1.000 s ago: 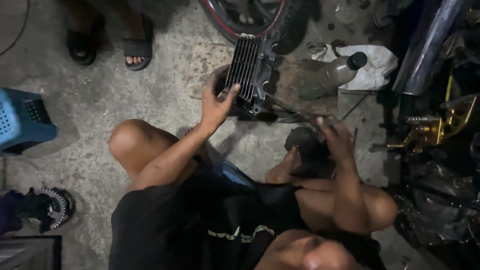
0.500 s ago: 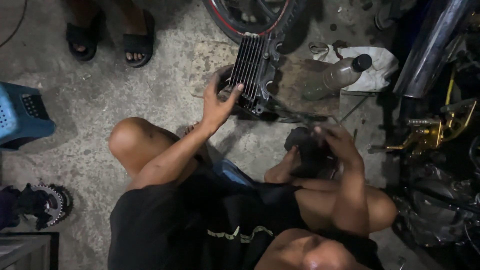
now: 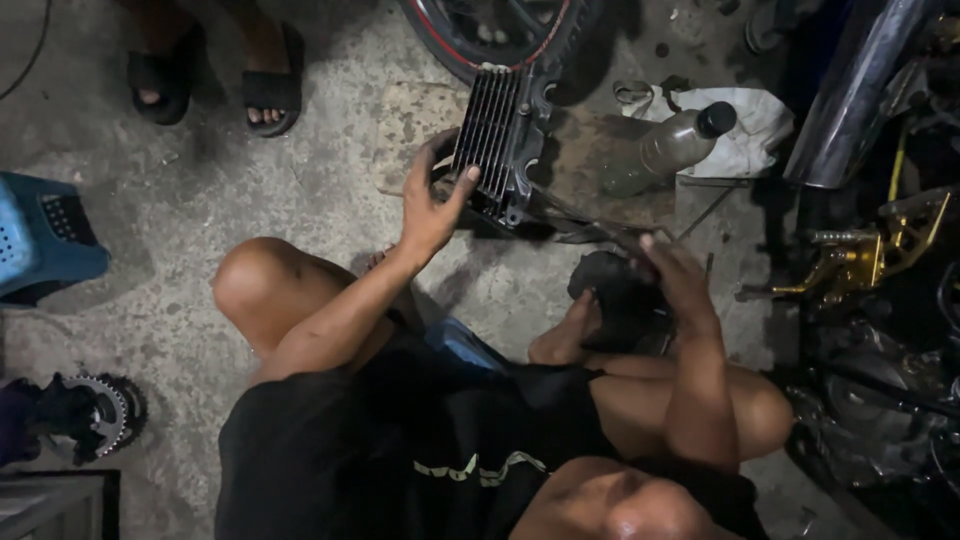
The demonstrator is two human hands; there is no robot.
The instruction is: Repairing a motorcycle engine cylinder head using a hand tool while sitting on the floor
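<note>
Seen from my feed off the head camera, a person squats on a stained concrete floor (image 3: 200,230) among motorcycle parts. My view shows the left hand (image 3: 432,205) reaching forward and gripping the near edge of a finned engine part (image 3: 495,135), dark metal with parallel ribs, which stands on the floor just in front of the knees and close against a red-rimmed wheel (image 3: 480,40) at the top of the picture. The thumb lies on the ribbed face; the fingers curl behind the left edge.

The right hand (image 3: 670,285) rests closed over a dark, rounded object (image 3: 610,295) held low between the feet, just right of the finned part; I cannot tell what that object is, and thin rods or wires run from it toward the finned part.

Beyond the right hand a clear plastic bottle with a black cap (image 3: 665,150) lies tilted on a white rag (image 3: 745,135). At the right edge stand a chrome pipe (image 3: 860,95) and a gold-coloured footpeg bracket (image 3: 880,250). At the left, a blue plastic stool (image 3: 45,240) and a toothed sprocket (image 3: 100,412) sit on the floor. Another person's sandalled feet (image 3: 215,85) stand at top left.
</note>
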